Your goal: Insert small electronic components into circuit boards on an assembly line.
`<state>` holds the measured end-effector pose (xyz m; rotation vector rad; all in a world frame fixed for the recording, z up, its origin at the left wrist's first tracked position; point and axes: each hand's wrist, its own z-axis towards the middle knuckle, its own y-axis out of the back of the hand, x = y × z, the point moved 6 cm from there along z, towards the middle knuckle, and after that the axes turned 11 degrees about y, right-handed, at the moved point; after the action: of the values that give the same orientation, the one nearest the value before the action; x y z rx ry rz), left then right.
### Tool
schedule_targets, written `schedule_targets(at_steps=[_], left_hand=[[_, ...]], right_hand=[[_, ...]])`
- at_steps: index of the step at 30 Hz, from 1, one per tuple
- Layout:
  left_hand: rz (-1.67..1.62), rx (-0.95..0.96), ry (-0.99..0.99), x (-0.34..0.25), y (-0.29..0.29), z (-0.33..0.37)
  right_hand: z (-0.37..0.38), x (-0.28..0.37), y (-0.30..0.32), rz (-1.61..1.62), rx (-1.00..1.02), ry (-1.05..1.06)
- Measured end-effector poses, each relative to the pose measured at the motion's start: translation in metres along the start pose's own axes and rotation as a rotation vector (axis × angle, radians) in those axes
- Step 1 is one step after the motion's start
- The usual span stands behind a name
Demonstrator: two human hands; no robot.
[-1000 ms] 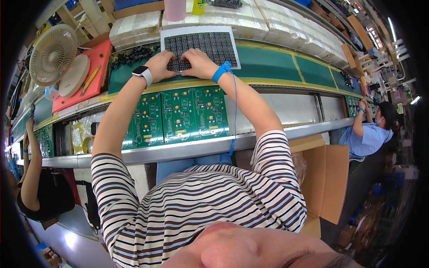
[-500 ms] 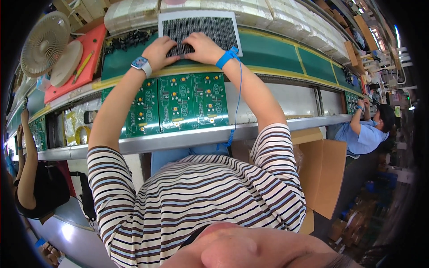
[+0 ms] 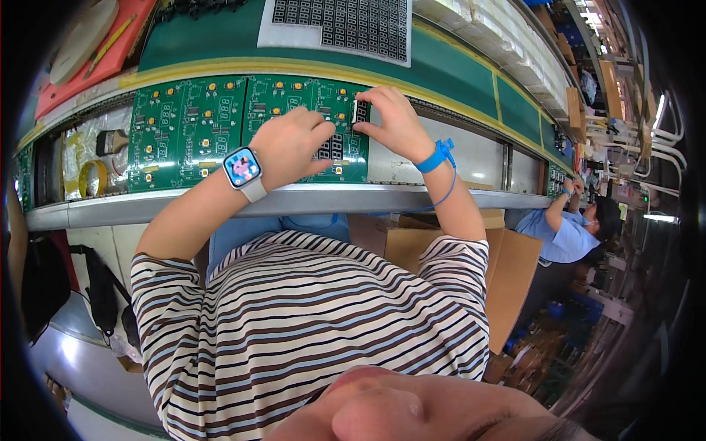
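Both my hands are over a green circuit board [image 3: 298, 94] fitted with small yellow-topped buttons. My right hand [image 3: 397, 123] pinches a black seven-segment display [image 3: 360, 112] between thumb and fingertips at the board's right edge, with its pale side edge showing. My left hand [image 3: 290, 145] is curled low over the board, thumb and index finger around another black display [image 3: 335, 146]; its fingers partly cover this piece, and I cannot see whether it is seated. A white tray [image 3: 283, 37] carrying rows of the same displays lies behind the boards, its front left corner bare.
Another green board [image 3: 193, 125] sits to the left on the rail line. A metal rail [image 3: 294, 200] runs along the front. At left are a brush [image 3: 112, 141] and a tape roll [image 3: 93, 176]. A blue wrist strap cord [image 3: 450, 187] hangs from my right wrist. A co-worker [image 3: 562, 228] works at far right.
Both hands have come back from the display tray to the nearer circuit board, now with displays at their fingers. The view has shifted, so the tray sits higher in it.
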<state>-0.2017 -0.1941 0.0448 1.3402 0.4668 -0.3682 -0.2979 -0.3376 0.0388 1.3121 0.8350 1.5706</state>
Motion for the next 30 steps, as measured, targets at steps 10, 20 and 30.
schedule_targets(at_steps=[10, 20, 30], left_hand=[[0.03, 0.075, 0.045, 0.005, -0.018, -0.011], [0.06, 0.023, 0.003, 0.005, -0.017, -0.012], [0.039, 0.012, 0.012, 0.006, -0.015, -0.011]], right_hand=[[0.0, 0.0, -0.003, -0.064, 0.026, -0.01], [-0.001, 0.001, -0.004, -0.096, 0.03, -0.014], [0.001, 0.003, -0.003, -0.064, 0.071, -0.011]])
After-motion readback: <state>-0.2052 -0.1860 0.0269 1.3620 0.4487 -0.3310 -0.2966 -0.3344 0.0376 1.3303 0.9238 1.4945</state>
